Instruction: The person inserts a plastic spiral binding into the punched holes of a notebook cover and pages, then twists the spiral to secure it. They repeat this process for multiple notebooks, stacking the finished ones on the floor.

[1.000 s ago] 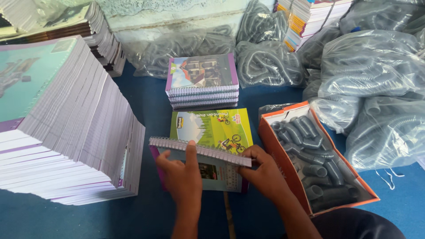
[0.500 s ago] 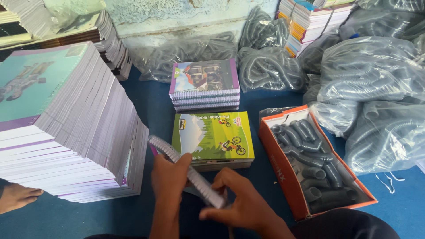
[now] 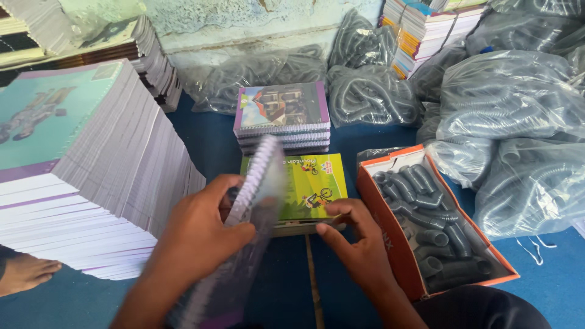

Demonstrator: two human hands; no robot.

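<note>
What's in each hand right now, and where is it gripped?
The left hand grips a blurred spiral-bound notebook by its coil edge. The right hand holds nothing; its fingertips touch the green notebook.

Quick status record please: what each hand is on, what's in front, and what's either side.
left hand: grips a spiral-bound notebook, tilted up on edge and motion-blurred
right hand: fingertips on the near edge of the green-cover notebook, which lies flat on a short stack
behind it: purple-bordered notebook stack
left side: tall leaning stack of notebooks; a bare foot beside it
right side: orange open box filled with grey spiral coils
around: clear bags of coils
floor: blue mat
</note>
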